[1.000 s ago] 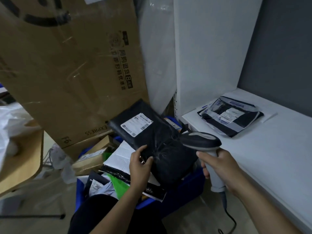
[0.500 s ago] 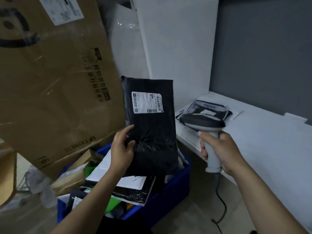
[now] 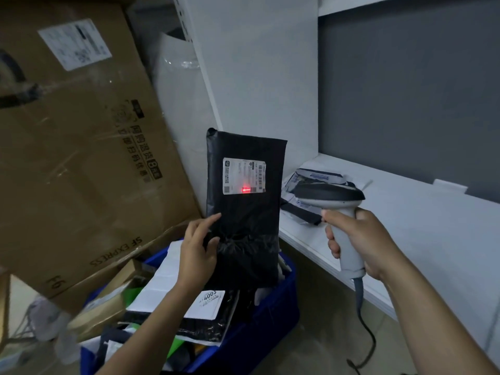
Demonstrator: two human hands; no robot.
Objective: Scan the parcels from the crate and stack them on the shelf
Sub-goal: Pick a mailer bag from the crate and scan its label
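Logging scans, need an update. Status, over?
Left hand holds black parcel upright over crate. Right hand grips scanner, red beam on label. Grey parcel on shelf, nothing in the way.

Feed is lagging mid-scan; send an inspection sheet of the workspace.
Surface: white shelf, one shelved parcel lying on it, partly hidden by the scanner.
Job's things: black parcel upright above the blue crate; red scan light on its label.
Clutter: crate packed with mixed parcels.
Hands: left hand pinches the black parcel's lower left edge; right hand grips the scanner handle.
Cables: scanner cable hangs to the floor.
Surroundings: cardboard box leaning at left; grey wall panel behind shelf.
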